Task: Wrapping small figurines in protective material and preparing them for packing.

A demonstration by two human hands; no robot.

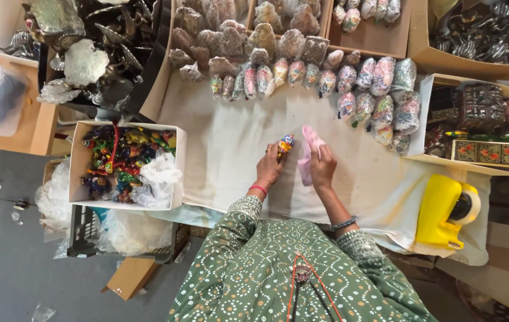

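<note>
While the left hand (pixel 268 170) pinches a small multicoloured painted figurine (pixel 286 144) above the white-clothed table (pixel 219 149), right-hand fingers (pixel 320 156) clasp a pink cloth (pixel 309 150); apparently wiping, needing firm grip, gentle strokes.

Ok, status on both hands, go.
Left hand grips small painted figurine. Right hand holds pink cloth. Both over white table cover. Nothing between them.

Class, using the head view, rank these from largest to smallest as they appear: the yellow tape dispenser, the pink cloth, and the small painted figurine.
1. Yellow tape dispenser, clearly largest.
2. Pink cloth under the right hand, partly hidden.
3. Painted figurine in the left hand, smallest.
</note>
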